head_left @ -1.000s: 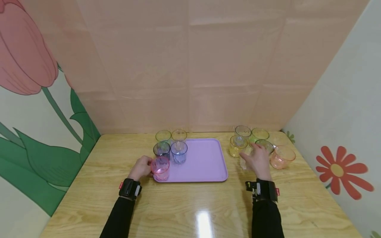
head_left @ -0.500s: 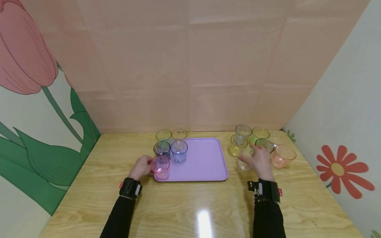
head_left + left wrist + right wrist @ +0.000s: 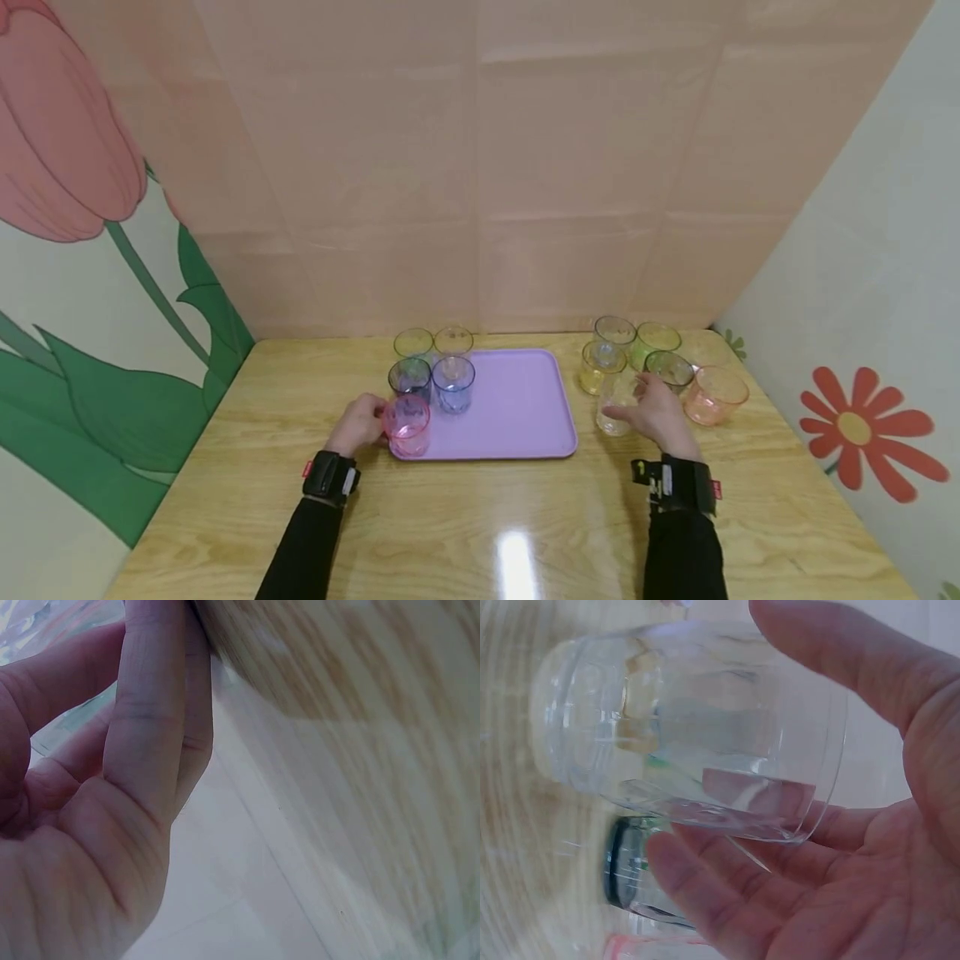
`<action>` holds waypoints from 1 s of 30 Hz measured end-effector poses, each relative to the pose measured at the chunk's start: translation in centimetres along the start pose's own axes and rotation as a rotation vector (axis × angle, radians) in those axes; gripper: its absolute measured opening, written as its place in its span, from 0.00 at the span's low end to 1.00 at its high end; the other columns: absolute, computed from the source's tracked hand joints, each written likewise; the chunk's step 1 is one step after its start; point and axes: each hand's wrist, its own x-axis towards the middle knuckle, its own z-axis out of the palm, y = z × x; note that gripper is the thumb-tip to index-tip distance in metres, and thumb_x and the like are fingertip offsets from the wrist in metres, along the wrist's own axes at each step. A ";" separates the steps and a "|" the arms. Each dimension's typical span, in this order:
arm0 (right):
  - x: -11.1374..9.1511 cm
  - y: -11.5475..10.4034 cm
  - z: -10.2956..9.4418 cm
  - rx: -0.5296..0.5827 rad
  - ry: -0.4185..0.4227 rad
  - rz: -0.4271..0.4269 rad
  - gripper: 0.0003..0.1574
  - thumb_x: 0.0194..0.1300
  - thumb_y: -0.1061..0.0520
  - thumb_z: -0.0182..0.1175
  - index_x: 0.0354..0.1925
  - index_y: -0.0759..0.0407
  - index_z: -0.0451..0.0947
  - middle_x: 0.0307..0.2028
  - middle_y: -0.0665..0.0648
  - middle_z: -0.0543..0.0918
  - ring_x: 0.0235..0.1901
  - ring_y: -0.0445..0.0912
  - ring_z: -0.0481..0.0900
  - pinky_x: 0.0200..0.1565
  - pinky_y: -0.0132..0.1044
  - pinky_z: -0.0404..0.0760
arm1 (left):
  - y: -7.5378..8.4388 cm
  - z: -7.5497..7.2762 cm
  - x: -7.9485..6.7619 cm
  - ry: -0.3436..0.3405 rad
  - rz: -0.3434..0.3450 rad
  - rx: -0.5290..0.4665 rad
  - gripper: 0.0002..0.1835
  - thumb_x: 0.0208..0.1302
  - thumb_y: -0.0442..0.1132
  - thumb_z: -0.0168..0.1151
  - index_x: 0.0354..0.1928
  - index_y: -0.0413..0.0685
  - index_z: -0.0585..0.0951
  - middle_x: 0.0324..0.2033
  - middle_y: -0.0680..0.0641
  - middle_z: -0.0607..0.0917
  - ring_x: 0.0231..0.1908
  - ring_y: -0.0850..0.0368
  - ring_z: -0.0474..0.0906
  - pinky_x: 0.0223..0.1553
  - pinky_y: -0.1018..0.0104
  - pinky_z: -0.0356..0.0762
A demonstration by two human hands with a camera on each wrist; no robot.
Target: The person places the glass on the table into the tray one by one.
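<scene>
Right grip (image 3: pixel 660 414) grasps the clear glass (image 3: pixel 712 727) between thumb and fingers, right of frame centre. Left grip (image 3: pixel 357 426) touches the pink glass (image 3: pixel 409 427) at the lower left corner of the purple tray (image 3: pixel 525 408); whether clasped, cannot tell.

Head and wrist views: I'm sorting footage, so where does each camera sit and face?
Head: on the head, facing forward and down at the purple tray; left hand, right hand, dark sleeves show.
Left wrist: on that wrist, facing past the left hand to the table.
Right wrist: on that wrist, facing the clear glass; right hand shows.
Head and right wrist share the clear glass.
</scene>
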 end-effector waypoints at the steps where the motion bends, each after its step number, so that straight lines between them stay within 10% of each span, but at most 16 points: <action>1: -0.1 -0.1 -0.2 0.012 -0.007 0.007 0.68 0.55 0.39 0.70 0.72 0.76 0.45 0.64 0.81 0.63 0.62 0.72 0.65 0.58 0.63 0.72 | 0.0 0.0 -0.1 -0.002 0.002 -0.003 0.10 0.55 0.22 0.58 0.39 0.34 0.84 0.27 0.44 0.82 0.24 0.55 0.79 0.26 0.66 0.82; 30: 0.5 -3.7 1.3 0.277 0.186 -0.174 0.62 0.51 0.35 0.72 0.71 0.63 0.55 0.61 0.70 0.68 0.58 0.61 0.70 0.50 0.50 0.75 | -0.1 -0.2 0.1 -0.026 -0.033 -0.055 0.12 0.56 0.21 0.57 0.42 0.34 0.83 0.30 0.42 0.82 0.27 0.54 0.80 0.28 0.64 0.83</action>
